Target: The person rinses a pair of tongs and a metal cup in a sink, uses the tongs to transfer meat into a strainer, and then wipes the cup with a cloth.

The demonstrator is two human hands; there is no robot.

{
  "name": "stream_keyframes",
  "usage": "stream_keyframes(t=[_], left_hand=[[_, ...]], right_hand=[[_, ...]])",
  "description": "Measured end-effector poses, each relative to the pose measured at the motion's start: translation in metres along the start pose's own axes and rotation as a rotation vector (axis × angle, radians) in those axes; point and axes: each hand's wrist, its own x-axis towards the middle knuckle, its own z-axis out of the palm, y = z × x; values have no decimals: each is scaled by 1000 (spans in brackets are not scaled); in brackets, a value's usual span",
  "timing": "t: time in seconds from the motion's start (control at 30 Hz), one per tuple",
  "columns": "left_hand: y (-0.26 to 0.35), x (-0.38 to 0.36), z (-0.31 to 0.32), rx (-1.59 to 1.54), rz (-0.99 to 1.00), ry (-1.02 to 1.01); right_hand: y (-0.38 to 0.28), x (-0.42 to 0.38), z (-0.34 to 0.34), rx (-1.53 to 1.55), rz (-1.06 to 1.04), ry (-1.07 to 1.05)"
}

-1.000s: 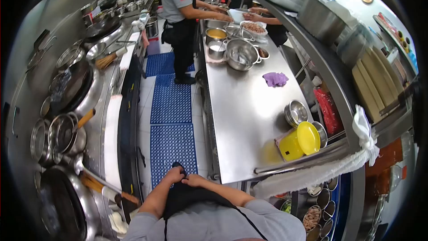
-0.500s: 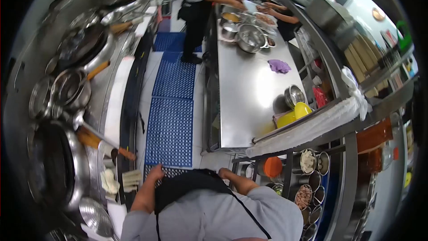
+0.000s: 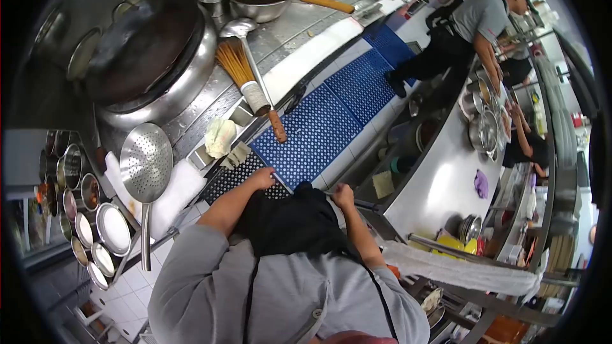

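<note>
A black apron [image 3: 296, 223] hangs over my grey shirt, its lower part bunched between my hands. My left hand [image 3: 260, 179] is closed by the apron's left edge, above the mats; what its fingers hold, if anything, is hidden. On the other side my right hand [image 3: 343, 196] makes a fist near the apron's right edge. A thin strip seems to run from it toward the apron, too small to name. Left of me on the stove counter are a perforated skimmer [image 3: 146, 162], a bamboo brush [image 3: 241, 73] and a ladle [image 3: 252, 57].
A large wok [image 3: 143, 51] sits on the stove at left. Blue perforated mats [image 3: 312, 130] cover the aisle floor. To the right runs a steel table [image 3: 433, 185] with bowls [image 3: 482, 129] and a purple cloth [image 3: 480, 184]. A co-worker [image 3: 475, 16] stands at its far end.
My view has turned left, bringing the wok, skimmer and seasoning containers closer into view. My hands remain beside the apron. The co-worker now appears farther right, leaning over the table.
</note>
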Motion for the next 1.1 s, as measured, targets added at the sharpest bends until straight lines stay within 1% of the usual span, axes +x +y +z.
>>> stream_keyframes(t=[0.03,0.07,0.1,0.13,0.17,0.23,0.3,0.33,0.37,0.43,0.47,0.5,0.53,0.57,0.6,0.63,0.67,0.7,0.73,0.83,0.87,0.93,0.97,1.0,1.03,1.07,1.1], left_hand=[[-11,-1,-1,-30,-41,78],[-23,-5,0,-65,-81,151],[-30,-7,2,-104,-116,228],[-32,-16,-2,-173,-254,248],[-39,-28,-13,-229,-388,271],[-91,-16,20,-655,-616,787],[-63,-32,-13,-703,-1171,1000],[-61,-35,-23,-872,-989,1025],[-60,-38,-29,-1031,-800,1034],[-69,-51,-19,-1024,-495,1036],[-73,-53,-12,-875,-362,1028],[-66,-39,-13,-733,-193,1003],[-46,-47,-13,-640,-27,934],[-37,-44,-7,-611,76,885],[-12,-53,-7,-572,64,904],[-3,-59,-8,-493,-66,754],[-14,-50,0,-496,34,760],[22,-66,-16,-755,-98,627],[25,-66,-25,-858,-69,509],[55,-78,-53,-1614,-54,76],[56,-77,-56,-1640,-41,10],[34,-74,-57,-1658,17,-151],[23,-75,-58,-1664,48,-222],[21,-83,-62,-1502,107,-225],[13,-81,-62,-1479,113,-210],[1,-76,-59,-1453,119,-197],[-14,-72,-51,-1423,122,-185]], right_hand=[[-16,16,-6,202,53,-215],[-31,26,-11,309,73,-376],[-18,47,11,192,-416,-204],[-26,62,12,138,-295,-350],[-29,74,19,-4,-279,-372],[-37,81,24,23,-284,-334],[-39,88,29,67,-348,-346],[-38,86,30,75,-399,-317],[-42,95,30,15,-460,-368],[-44,97,39,-95,-544,-488],[-54,91,35,-89,-505,-501],[-71,91,27,-94,-611,-481],[-85,87,24,-106,-695,-444],[-70,111,88,82,-686,-413],[-112,74,32,44,-624,-403],[-127,67,32,205,-630,-450],[-156,45,7,311,-607,-514],[-172,34,11,398,-799,-371],[-189,20,9,446,-814,-303],[-220,-3,28,518,-888,44],[-223,-4,30,525,-827,33],[-228,-8,32,549,-714,-16],[-227,-9,31,531,-701,-24],[-226,-8,26,511,-694,-27],[-227,-8,21,489,-691,-25],[-229,-12,20,468,-752,96],[-233,-13,28,402,-848,0]])
